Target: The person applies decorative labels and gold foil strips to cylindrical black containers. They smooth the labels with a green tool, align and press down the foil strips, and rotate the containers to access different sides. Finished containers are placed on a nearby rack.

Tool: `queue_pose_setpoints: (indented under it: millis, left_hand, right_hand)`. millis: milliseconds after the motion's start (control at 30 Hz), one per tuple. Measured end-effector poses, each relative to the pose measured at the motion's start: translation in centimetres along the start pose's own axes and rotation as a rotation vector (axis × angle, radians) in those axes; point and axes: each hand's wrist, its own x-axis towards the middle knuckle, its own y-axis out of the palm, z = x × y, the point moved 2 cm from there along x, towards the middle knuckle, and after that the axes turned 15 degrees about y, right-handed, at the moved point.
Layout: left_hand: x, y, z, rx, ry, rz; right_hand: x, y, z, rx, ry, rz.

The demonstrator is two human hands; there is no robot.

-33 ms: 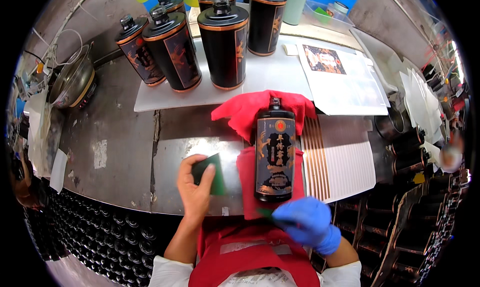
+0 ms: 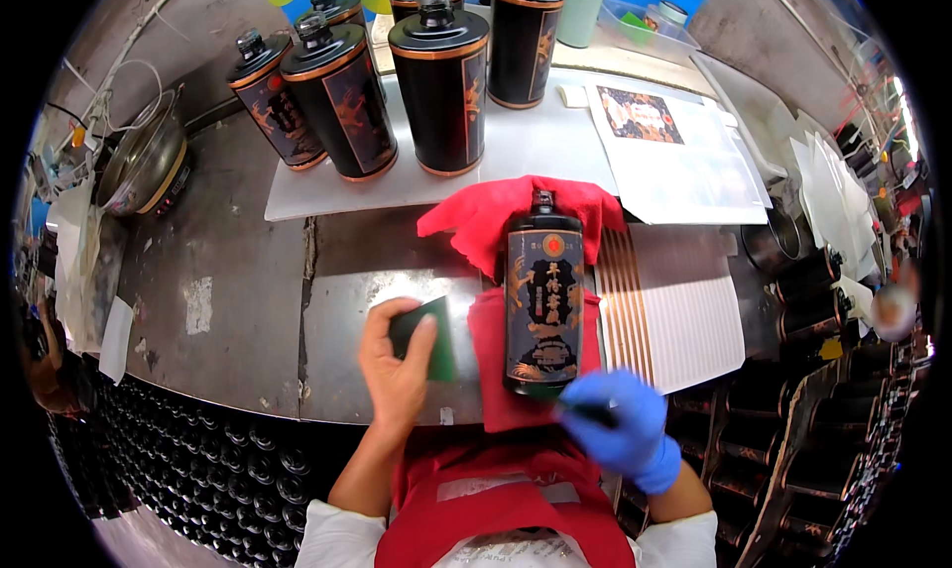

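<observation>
A black bottle (image 2: 544, 320) with a dark, gold-patterned label lies on its back in front of me, its neck away from me. Under it is a red cloth (image 2: 474, 207), bunched around the neck and running to the table's near edge. To the left of the bottle, my bare left hand (image 2: 392, 370) pinches a flat green scraper (image 2: 440, 342) between thumb and fingers, clear of the bottle. My right hand (image 2: 625, 429), in a blue glove, is closed at the bottle's base around a dark green piece, mostly hidden and blurred by motion.
Several upright black bottles (image 2: 436, 97) stand on a white board (image 2: 327, 193) at the back. Sheets with a printed label (image 2: 640, 117) lie at back right. A striped sheet (image 2: 684, 310) is right of the bottle. A metal pan (image 2: 139, 162) sits far left; racked bottles (image 2: 198, 449) fill the lower left.
My right hand has moved slightly up and to the right, closer against the bottle's base. My left hand has shifted a little to the right with the scraper. The bottle stays on the cloth.
</observation>
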Motion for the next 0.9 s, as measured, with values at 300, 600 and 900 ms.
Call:
queue_pose_setpoints:
  millis: [300,600,900]
  left_hand:
    - [5.4,9.8,-0.5,-0.01,0.18,0.111]
    - [2.4,6.3,5.3,0.133,0.001,0.117]
    - [0.8,6.9,0.6,-0.018,0.042,0.106]
  right_hand:
    - [8.8,1.1,-3.2,0.519,0.441,-0.289]
    - [5.9,2.3,-11.0,0.844,0.72,-0.298]
    - [5.8,1.6,-3.1,0.572,0.518,-0.244]
